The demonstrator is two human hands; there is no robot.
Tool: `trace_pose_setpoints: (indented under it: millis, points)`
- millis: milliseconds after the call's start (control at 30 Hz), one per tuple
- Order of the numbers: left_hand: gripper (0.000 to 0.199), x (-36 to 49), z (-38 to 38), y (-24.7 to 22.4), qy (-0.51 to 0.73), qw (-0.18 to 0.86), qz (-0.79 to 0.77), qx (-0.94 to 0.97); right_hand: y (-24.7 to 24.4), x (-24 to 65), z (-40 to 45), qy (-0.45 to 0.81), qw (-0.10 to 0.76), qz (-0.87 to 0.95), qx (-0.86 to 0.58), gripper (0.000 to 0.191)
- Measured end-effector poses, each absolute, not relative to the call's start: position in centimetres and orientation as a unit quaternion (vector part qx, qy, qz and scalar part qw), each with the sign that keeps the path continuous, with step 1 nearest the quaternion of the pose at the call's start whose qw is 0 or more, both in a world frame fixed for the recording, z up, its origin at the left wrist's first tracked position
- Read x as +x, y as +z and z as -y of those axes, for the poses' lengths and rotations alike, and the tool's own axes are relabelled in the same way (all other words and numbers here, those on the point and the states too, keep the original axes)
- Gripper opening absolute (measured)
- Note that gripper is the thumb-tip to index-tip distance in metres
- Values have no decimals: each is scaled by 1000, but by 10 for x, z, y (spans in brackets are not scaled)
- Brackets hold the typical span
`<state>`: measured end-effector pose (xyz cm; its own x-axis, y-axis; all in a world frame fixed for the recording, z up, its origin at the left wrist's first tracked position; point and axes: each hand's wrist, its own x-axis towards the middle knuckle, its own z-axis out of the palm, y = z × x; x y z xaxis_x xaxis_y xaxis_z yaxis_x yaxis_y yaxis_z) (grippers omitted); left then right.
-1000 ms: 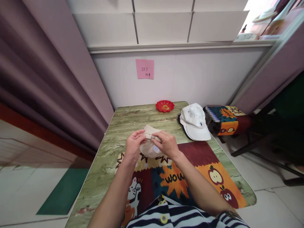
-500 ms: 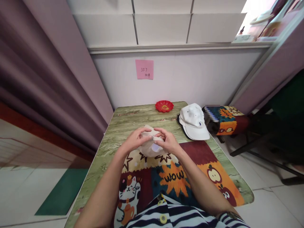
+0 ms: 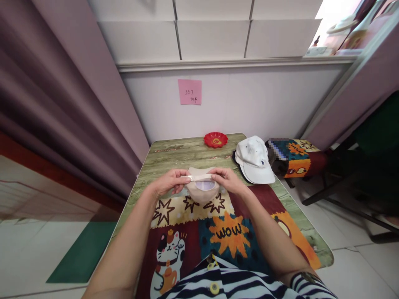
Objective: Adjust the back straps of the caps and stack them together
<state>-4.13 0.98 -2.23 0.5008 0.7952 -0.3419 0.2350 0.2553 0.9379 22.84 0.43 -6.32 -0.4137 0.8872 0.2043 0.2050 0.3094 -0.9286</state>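
A beige cap [image 3: 203, 195] rests at the upper edge of the patterned mat, its back opening facing me. Its strap [image 3: 202, 177] stretches across the top of that opening, and pale lavender cloth shows through the gap. My left hand [image 3: 171, 181] pinches the strap's left end between thumb and fingers. At the other end, my right hand [image 3: 227, 179] grips the strap the same way. To the right a white cap [image 3: 254, 155] with a small blue logo lies on top of a dark cap [image 3: 240, 168], of which only the edge shows.
A red scalloped plate [image 3: 215, 140] stands by the far edge of the wood-patterned table [image 3: 168, 155]. The colourful mat [image 3: 230, 232] covers its near part. Pink paper [image 3: 190, 91] is stuck on the wall behind. A stool [image 3: 299, 160] with a printed cover is beyond the right edge.
My hands have moved apart from the middle of the strap to its two ends. The strap is now drawn straight and the cap's back opening shows more plainly.
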Motion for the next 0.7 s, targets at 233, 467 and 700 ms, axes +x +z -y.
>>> trace_pose_setpoints:
  millis: [233,467,700]
  points:
    - [32,-35,-7,-28,238,661,-437,562,-50,221,-6,376,356,741,-427,29]
    - [32,-31,-7,-29,226,651,-427,586,-55,208,-5,391,314,757,-419,26]
    - [33,-27,-8,-37,251,627,-445,588,-59,204,-4,438,335,726,-411,24]
